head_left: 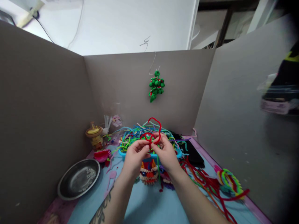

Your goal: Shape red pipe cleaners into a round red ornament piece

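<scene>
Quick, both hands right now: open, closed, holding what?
Left hand: closed, fingertips pinching the red fuzzy strand.
Right hand: closed, thumb and fingers pinching the red fuzzy strand.

We see a surface (pixel 151 211), pale blue across its middle and pink along its left and right margins. At left we find a round metal basin (pixel 76 179), with a flat pink piece (pixel 112 175) to its right. Behind the basin we mark a lidded cup (pixel 94 137) and, near it, a pink pouch-like item (pixel 101 156). At rear centre we note a blue tray (pixel 179 153) heaped with coloured stems (pixel 129 137). Before it sit a striped figure (pixel 149 174) and, just beside, a purple figure (pixel 165 176). At right we observe loose red stems (pixel 213 185), a black slab (pixel 193 154) and a yellow-green ring (pixel 233 182).
</scene>
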